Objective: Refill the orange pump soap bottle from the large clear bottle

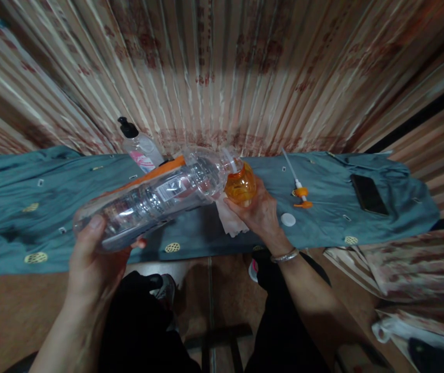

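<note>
My left hand (pixel 100 254) is closed around the base of a large clear plastic bottle (pixel 144 202), which lies tilted with its neck towards the right. An orange translucent bottle (pixel 241 185) is gripped in my right hand (pixel 261 210), its open mouth against the clear bottle's neck. Whether liquid passes between them I cannot make out. Beyond my right hand lies an orange pump head (pixel 302 197) with a long clear tube. Close to that wrist is a round white cap (pixel 287 219). Beneath the two bottles shows a pale tissue (pixel 230 220).
Behind the clear bottle stands a pump bottle (pixel 142 150) with a black top. A dark phone (pixel 369 194) rests at the right on the teal cloth (pixel 323 228) covering the narrow table. A pleated curtain (pixel 214 77) hangs along the back.
</note>
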`<state>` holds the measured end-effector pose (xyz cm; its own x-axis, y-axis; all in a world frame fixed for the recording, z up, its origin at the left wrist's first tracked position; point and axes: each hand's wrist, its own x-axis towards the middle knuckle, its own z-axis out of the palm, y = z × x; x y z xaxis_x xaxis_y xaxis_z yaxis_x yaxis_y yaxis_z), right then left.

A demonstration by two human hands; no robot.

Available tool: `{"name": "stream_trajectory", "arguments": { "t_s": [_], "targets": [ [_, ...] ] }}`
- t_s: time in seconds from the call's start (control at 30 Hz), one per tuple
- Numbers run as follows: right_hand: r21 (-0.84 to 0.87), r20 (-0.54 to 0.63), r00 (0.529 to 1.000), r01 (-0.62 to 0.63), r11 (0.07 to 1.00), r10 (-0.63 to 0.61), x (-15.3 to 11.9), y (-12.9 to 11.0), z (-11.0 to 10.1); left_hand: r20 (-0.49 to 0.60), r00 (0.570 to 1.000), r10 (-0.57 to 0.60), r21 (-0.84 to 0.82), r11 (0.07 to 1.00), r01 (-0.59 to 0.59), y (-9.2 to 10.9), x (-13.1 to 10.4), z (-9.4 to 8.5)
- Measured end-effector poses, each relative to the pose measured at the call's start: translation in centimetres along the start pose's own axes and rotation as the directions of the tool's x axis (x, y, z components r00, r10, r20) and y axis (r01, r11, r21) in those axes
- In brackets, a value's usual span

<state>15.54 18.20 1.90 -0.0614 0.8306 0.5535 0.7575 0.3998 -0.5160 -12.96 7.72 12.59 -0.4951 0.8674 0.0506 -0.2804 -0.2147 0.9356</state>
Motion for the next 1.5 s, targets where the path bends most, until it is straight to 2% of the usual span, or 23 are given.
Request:
{"name": "stream_trajectory", "arguments": {
  "t_s": [0.23,0.43,0.9,1.07,1.2,1.5],
  "targets": [
    [0.004,-0.005,1.000,-0.021,1.000,0.021,-0.1,-0.1,0.0,-0.023,0.999,-0.029,-0.013,0.999,0.029,0.1,0.1,0.1],
    [0.019,-0.030,1.000,-0.001,1.000,0.001,0.0,-0.1,-0.1,0.018,1.000,0.012,0.000,1.000,-0.012,0.0,0.2,-0.1],
    [-0.016,0.022,1.000,-0.022,1.000,0.022,0.3,-0.5,-0.5,0.031,1.000,0.006,-0.003,1.000,-0.006,0.0,0.1,0.2],
    [-0.006,-0.005,1.000,-0.026,1.000,0.026,0.1,-0.2,-0.3,-0.052,0.995,-0.089,-0.043,0.995,0.087,0.1,-0.1,0.5],
    [0.016,-0.042,0.999,0.011,1.000,-0.010,0.1,0.2,0.0,-0.128,0.974,-0.187,-0.053,0.982,0.181,-0.2,-0.4,0.5],
    [0.005,-0.023,1.000,-0.007,1.000,0.007,0.2,0.1,-0.2,-0.114,0.973,-0.200,-0.088,0.978,0.190,-1.4,-0.5,-0.1]
  ]
}}
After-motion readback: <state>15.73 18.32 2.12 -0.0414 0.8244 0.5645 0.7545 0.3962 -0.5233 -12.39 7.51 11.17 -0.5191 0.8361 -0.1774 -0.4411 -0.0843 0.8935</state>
